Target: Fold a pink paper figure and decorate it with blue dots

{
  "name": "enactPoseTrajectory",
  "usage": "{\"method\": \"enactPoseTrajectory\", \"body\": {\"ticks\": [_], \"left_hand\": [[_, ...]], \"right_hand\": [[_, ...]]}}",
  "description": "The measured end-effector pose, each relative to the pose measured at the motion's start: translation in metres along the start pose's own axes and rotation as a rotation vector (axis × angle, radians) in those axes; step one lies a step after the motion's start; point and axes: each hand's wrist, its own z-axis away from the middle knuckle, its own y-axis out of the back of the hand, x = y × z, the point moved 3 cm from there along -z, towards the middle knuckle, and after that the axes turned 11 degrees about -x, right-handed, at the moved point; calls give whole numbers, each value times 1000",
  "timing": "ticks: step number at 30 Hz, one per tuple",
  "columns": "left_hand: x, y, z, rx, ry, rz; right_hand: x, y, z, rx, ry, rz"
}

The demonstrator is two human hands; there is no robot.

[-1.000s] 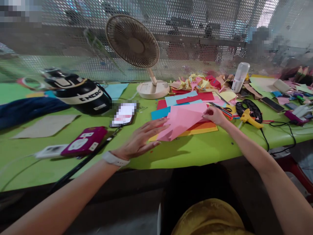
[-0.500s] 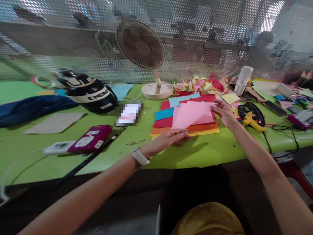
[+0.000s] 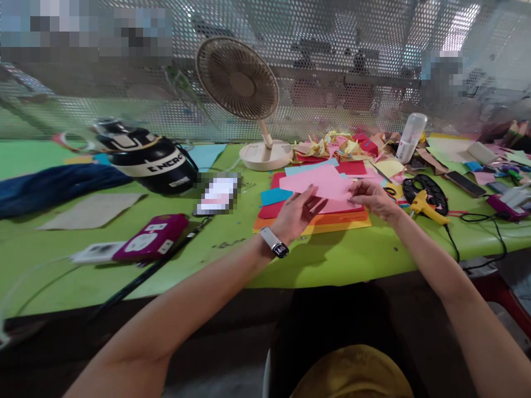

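Note:
A sheet of pink paper (image 3: pixel 317 181) is raised at a slant over a stack of coloured sheets. My left hand (image 3: pixel 295 214) holds its lower left edge, thumb on top and the other fingers below and partly spread. With closed fingertips, my right hand (image 3: pixel 373 200) pinches the sheet's right end. More pink paper lies beneath, on red paper (image 3: pixel 352 167), a blue piece (image 3: pixel 274 196) and orange paper (image 3: pixel 332 220). My left wrist bears a watch (image 3: pixel 274 243).
The green table (image 3: pixel 224 260) bears a fan (image 3: pixel 265 155), a black bottle (image 3: pixel 155 166), a phone (image 3: pixel 218 193) and a purple power strip (image 3: pixel 153 237). Crumpled paper (image 3: pixel 332 146) lies behind the stack. A yellow glue gun (image 3: pixel 429 209) and scissors (image 3: pixel 390 192) are on the right.
My left hand has moved up and right to the pink sheet's lower edge. My right hand has come slightly down and left. The sheet has turned and lifted off the stack.

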Motion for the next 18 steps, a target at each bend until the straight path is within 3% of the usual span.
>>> {"method": "enactPoseTrajectory", "body": {"ticks": [4,8,13,18], "left_hand": [[13,-2,-11,23,-70,22],[35,-13,-9,-68,-144,-61],[43,-22,1,-322,138,-359],[37,-12,2,-494,365,-574]], "right_hand": [[6,-10,1,-178,-95,29],[10,-6,-1,-120,-75,6],[9,4,-6,100,117,164],[3,1,-6,88,192,259]]}}
